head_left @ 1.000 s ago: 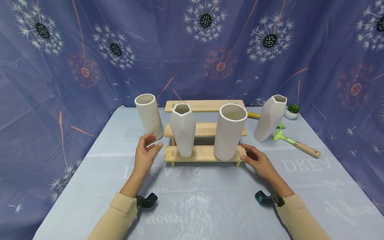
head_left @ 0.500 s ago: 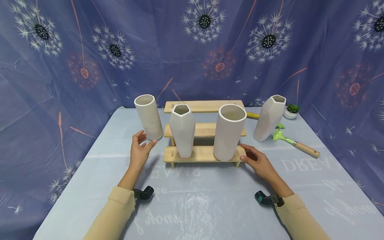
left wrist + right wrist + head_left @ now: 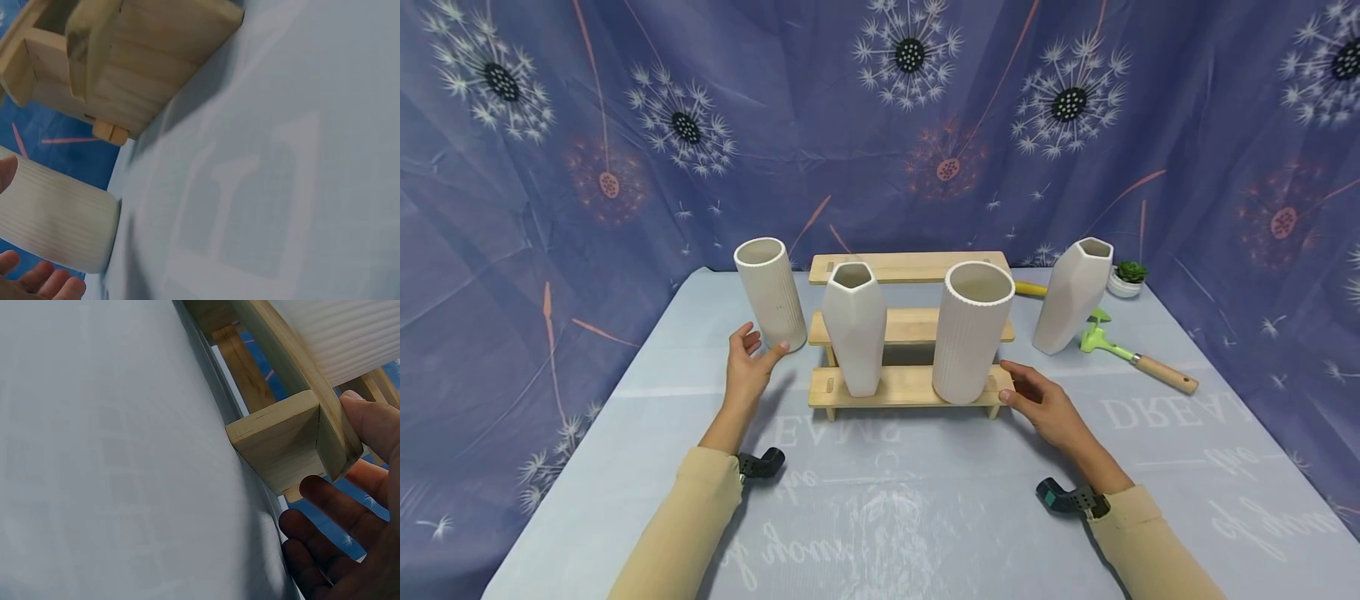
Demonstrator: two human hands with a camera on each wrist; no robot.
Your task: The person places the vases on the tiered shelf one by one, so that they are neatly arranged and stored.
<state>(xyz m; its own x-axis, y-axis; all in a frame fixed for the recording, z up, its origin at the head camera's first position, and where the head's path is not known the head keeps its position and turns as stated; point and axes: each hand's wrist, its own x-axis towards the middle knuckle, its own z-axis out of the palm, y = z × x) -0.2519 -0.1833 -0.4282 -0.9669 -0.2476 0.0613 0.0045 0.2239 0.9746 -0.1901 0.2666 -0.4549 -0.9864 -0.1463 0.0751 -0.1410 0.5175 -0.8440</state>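
My left hand (image 3: 748,375) is at the lower part of a white ribbed cylindrical vase (image 3: 772,292) on the table's left side. In the left wrist view, the thumb (image 3: 6,172) overlaps the ribbed vase (image 3: 59,215), with loosely spread fingers (image 3: 47,281) on its other side; firm contact is not visible. My right hand (image 3: 1045,404) holds the right end of a three-tier wooden shelf stand (image 3: 910,386), thumb on the board's edge, fingers curled beside its end. On the lowest tier stand a white faceted vase (image 3: 855,333) and another ribbed vase (image 3: 972,337).
Right of the stand, another faceted vase (image 3: 1071,296) stands on the table (image 3: 880,517). Close to it lie a green garden hand tool (image 3: 1165,373) with a wooden handle and a yellow object (image 3: 1030,289). A small potted succulent (image 3: 1127,279) sits at the back right.
My left hand first moves left, away from the stand, then slightly forward to the lower part of the left ribbed vase. The right hand stays at the stand's end.
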